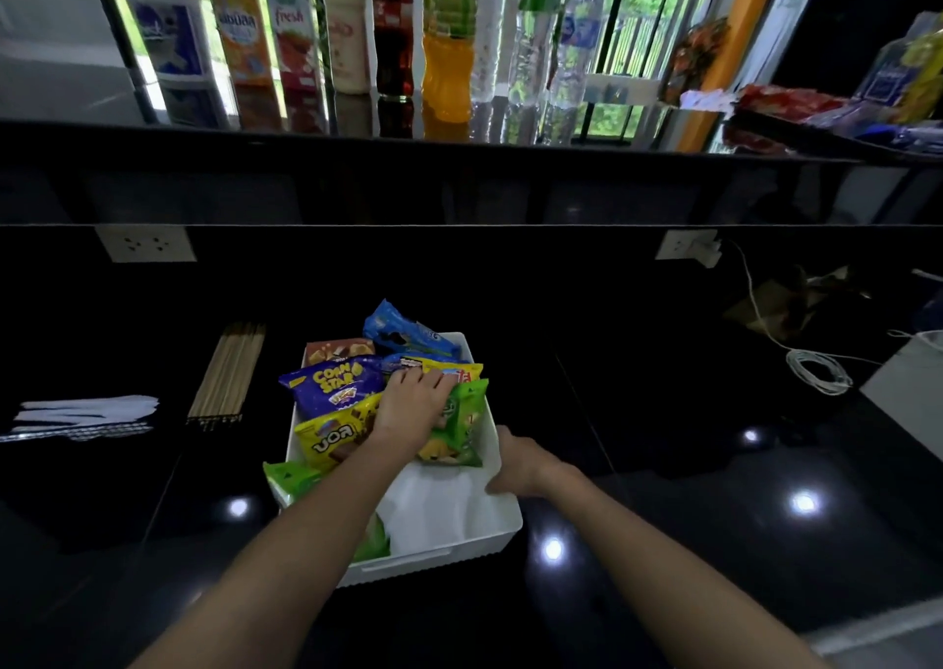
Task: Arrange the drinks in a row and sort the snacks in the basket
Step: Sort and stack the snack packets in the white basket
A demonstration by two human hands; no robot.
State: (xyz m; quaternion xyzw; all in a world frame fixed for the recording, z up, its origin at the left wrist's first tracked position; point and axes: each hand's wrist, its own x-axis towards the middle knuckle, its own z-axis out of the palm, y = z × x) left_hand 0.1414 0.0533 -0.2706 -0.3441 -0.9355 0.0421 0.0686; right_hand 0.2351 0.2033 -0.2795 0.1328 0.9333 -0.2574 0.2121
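Basket (502,520), white, near centre: your right hand (515,464) clamps its right rim. Your left hand (413,403) presses straight fingers on the green packet (462,423). Drinks (446,40) rowed on far bench (153,107). Risk: pressing may crush snacks or tip the overhanging blue packet (408,334).

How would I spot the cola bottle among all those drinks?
Look at the raised black counter in front of the window, where the drinks stand in a row. The cola bottle is near the middle, between a creamy white bottle and an orange bottle; it alone holds dark liquid.
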